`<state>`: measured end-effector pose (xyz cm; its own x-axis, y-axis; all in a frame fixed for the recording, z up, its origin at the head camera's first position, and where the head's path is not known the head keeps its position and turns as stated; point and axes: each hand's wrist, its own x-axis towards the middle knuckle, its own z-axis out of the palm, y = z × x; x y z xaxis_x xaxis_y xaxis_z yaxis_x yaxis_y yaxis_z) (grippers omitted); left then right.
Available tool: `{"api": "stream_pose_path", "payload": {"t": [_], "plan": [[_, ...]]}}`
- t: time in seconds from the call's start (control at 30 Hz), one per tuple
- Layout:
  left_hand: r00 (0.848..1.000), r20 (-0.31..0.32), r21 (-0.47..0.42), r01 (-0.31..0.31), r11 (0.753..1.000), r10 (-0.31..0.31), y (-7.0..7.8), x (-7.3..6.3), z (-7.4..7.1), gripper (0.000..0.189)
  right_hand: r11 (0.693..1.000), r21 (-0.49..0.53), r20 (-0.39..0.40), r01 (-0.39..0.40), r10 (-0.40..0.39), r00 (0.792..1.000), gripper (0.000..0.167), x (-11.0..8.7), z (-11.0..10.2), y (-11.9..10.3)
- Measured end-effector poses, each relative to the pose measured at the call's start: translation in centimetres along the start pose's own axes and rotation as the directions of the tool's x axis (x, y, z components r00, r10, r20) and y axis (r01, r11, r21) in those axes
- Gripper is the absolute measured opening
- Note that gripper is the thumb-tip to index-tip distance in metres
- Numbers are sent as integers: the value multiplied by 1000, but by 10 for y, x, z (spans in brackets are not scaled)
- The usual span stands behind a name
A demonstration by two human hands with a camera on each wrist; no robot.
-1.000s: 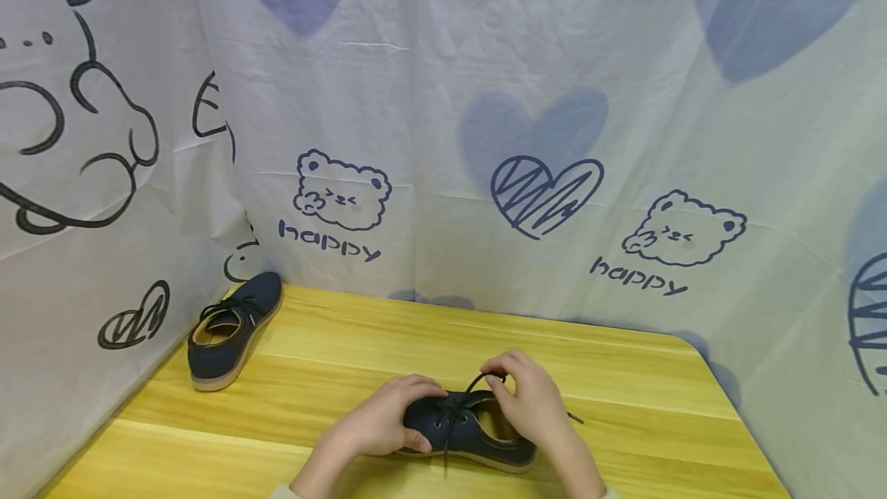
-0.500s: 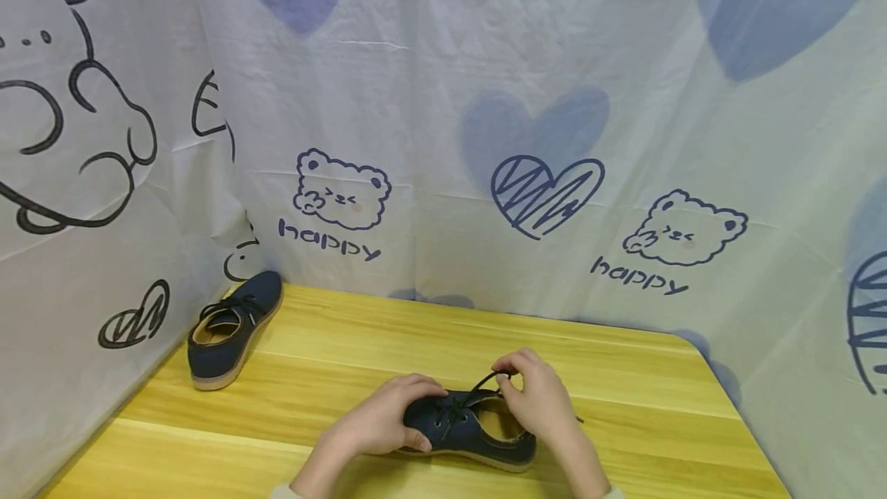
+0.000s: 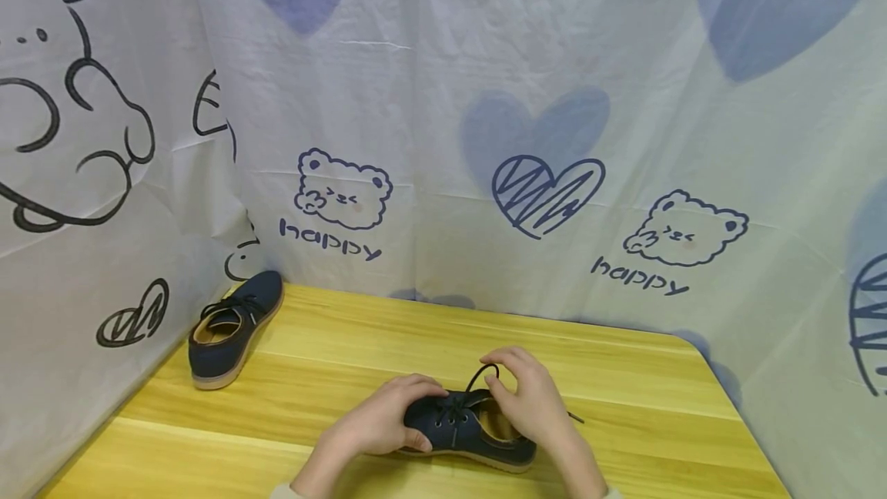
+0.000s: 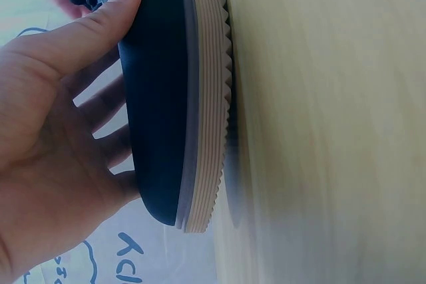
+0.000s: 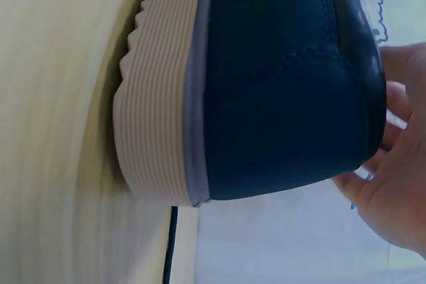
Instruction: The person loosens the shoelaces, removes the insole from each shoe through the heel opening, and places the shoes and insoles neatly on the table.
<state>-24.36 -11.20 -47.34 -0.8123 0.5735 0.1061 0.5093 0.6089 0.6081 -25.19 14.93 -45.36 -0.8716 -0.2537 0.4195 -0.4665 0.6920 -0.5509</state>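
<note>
My left hand [image 3: 391,416] grips the toe of a dark blue lace-up shoe [image 3: 478,437], thumb on the near side and fingers over the far side. The left wrist view shows that thumb [image 4: 100,31] pressed on the upper. Over the shoe's opening my right hand [image 3: 530,399] holds a black shoelace [image 3: 478,376], which arches up from the eyelets into its curved thumb and forefinger. The lace's passage inside that hand is hidden. In the right wrist view the right hand [image 5: 399,157] is beyond the shoe's heel [image 5: 286,118]. A short lace length hangs over the near side.
A matching shoe [image 3: 225,337], laced, stands at the table's left edge by the cloth. A lace end [image 3: 575,417] lies on the wooden table [image 3: 658,422] behind the heel. Printed cloth [image 3: 430,214] walls off the back and both sides.
My right hand drew right with the lace, then came back left; the lace now arcs higher and rounder. The length hanging on the near side has become shorter. The left hand stays put.
</note>
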Motion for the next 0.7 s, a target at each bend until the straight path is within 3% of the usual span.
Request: {"api": "stream_pose_path", "payload": {"t": [0.1, 0.23, 0.4, 0.53, 0.7], "plan": [[1000, -1, 5, -4, 1000, 4, 0, 1, 0, 70, 994, 24, 24, 107, -108, 994, 24, -1, 1, -1], [1000, 8, 0, 3, 1000, -3, -1, 1, 0, 69, 971, 44, 85, 235, -238, 968, 24, -1, 4, -4], [1000, 16, -12, 6, 1000, -6, -1, 0, 0, 68, 947, 58, 151, 315, -320, 935, 20, -1, 7, -5], [1000, 15, -19, 4, 1000, -4, -1, 1, 0, 68, 946, 78, 192, 313, -323, 927, 19, -1, 7, -6], [1000, 11, -22, 2, 1000, -2, -1, 1, 1, 69, 964, 108, 252, 245, -264, 931, 18, -2, 6, -6]]}}
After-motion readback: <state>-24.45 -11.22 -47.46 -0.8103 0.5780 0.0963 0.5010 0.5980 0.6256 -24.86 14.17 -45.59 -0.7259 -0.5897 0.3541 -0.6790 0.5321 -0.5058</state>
